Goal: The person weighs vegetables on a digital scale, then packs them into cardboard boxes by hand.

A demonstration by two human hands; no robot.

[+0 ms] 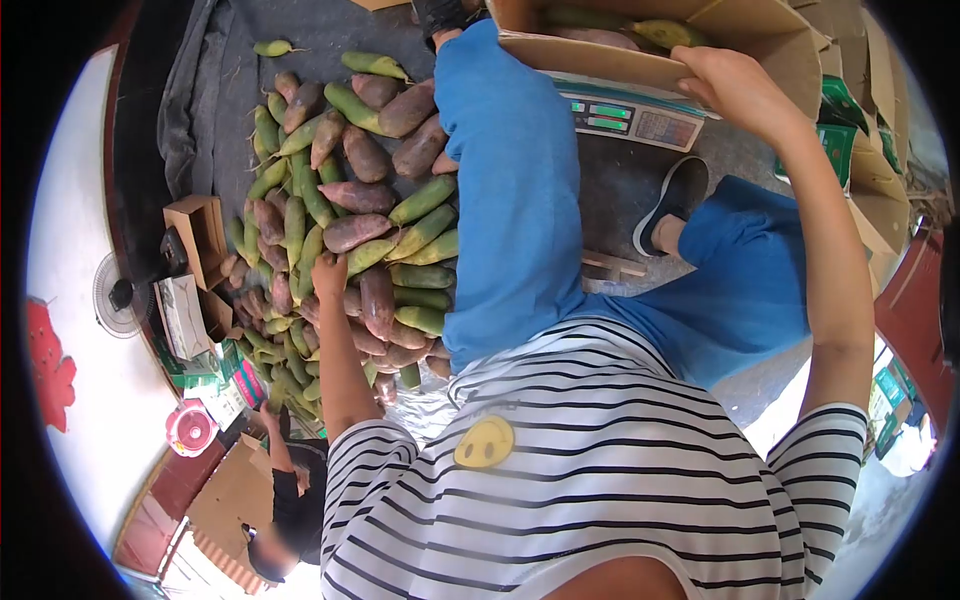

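My left hand (330, 273) is down on a pile of green radishes (427, 232) and reddish-purple root vegetables (360, 198). Its fingers are drawn together beside the tip of a green radish (371, 254); what they hold, if anything, is hidden. On the right, my right hand (728, 82) grips the near wall of an open cardboard box (590, 58), fingers over the rim and thumb outside. Inside the box lie a yellow-green radish (668, 33) and a reddish one, partly hidden. The box rests on a digital scale (640, 122) with lit green displays.
My blue-trousered legs (510, 170) lie between pile and scale. A dark sheet (235, 110) is under the pile. Small cartons (195, 240), a fan (120, 293) and a red-white round object (192, 428) stand left. Another person (300, 490) is at lower left. More cartons (880, 190) stand right.
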